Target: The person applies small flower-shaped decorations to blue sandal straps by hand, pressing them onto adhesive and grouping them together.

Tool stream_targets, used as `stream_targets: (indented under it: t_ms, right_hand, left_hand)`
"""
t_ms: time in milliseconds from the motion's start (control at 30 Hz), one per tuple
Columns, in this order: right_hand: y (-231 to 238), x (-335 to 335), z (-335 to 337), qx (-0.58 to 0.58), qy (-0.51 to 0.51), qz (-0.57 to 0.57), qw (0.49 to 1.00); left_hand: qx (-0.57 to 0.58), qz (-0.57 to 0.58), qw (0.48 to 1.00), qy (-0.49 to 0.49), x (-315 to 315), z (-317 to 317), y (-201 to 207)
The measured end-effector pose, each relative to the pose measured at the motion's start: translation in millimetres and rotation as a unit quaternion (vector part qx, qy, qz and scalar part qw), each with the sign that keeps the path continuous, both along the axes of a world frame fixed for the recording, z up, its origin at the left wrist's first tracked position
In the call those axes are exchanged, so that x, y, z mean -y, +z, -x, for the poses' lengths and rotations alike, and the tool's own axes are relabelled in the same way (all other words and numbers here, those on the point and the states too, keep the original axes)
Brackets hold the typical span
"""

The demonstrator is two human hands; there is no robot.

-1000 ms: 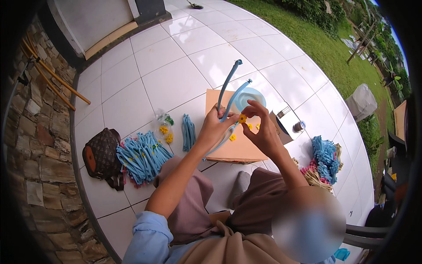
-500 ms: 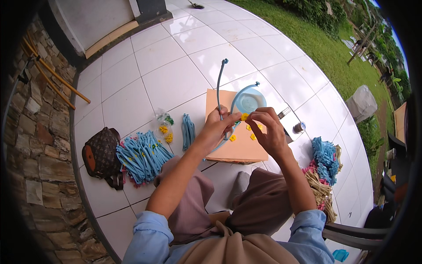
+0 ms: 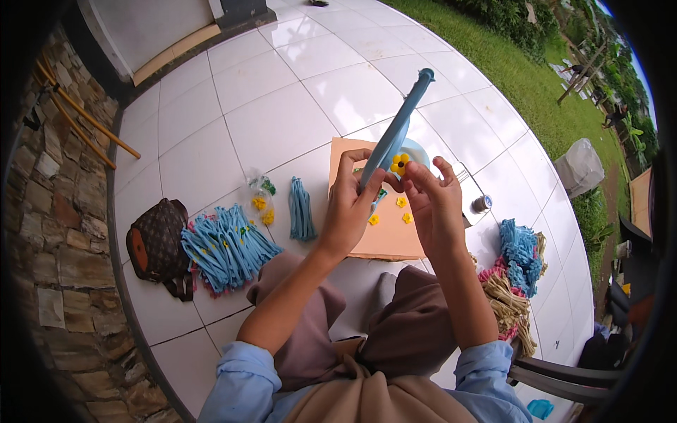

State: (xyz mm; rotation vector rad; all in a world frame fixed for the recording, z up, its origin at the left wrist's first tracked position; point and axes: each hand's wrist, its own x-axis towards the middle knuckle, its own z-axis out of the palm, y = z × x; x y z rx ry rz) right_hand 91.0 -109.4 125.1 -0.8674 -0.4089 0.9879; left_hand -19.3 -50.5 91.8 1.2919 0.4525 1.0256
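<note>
My left hand (image 3: pixel 349 201) grips a pale blue strap (image 3: pixel 395 127) that rises up and to the right, ending in a small knob. A yellow flower (image 3: pixel 400 165) with a dark centre shows beside the strap. At the flower's edge, my right hand (image 3: pixel 436 201) has its thumb and fingertips pinched, with the other fingers loosely curled. Below both hands lies a brown cardboard box top (image 3: pixel 388 243), where several small yellow flowers (image 3: pixel 401 202) rest. A blue bowl (image 3: pixel 417 149) is partly hidden behind the strap and flower.
Left of the box lie a bundle of blue straps (image 3: pixel 302 211), a clear bag of flowers (image 3: pixel 259 197), a pile of blue straps (image 3: pixel 229 247) and a brown backpack (image 3: pixel 156 243). At right are a thread spool (image 3: pixel 482 204), blue bundles (image 3: pixel 520 254) and beige bundles (image 3: pixel 506 303).
The strap has turned and swung up to the right, nearer the camera. The yellow flower now faces me, its dark centre showing, and my right hand has rotated with its palm more in view.
</note>
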Motion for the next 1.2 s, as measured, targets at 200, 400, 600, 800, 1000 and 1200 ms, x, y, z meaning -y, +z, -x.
stream_targets:
  t_ms: [200, 400, 600, 800, 1000, 1200]
  right_hand:
    - [0, -6, 0, -0.001, -0.041, 0.017, 0.999]
    - [6, -4, 0, 0.004, -0.071, -0.002, 0.997]
    - [8, -5, 8, 0.006, -0.049, -0.006, 0.999]
    - [4, -7, 12, 0.005, -0.039, -0.017, 0.999]
    - [3, -7, 12, 0.004, -0.046, -0.033, 0.998]
    - [5, -8, 12, 0.007, -0.054, -0.029, 0.998]
  left_hand:
    - [-0.017, 0.049, 0.999, 0.016, 1, 1, 1]
    - [0.048, 0.126, 0.991, 0.021, -2, 1, 4]
    - [0.092, 0.153, 0.982, 0.061, 1, -2, 7]
    - [0.1, 0.094, 0.987, 0.087, 3, -1, 9]
    - [0.1, 0.077, 0.988, 0.087, 5, -4, 9]
    - [0.098, 0.061, 0.989, 0.093, 5, -6, 9]
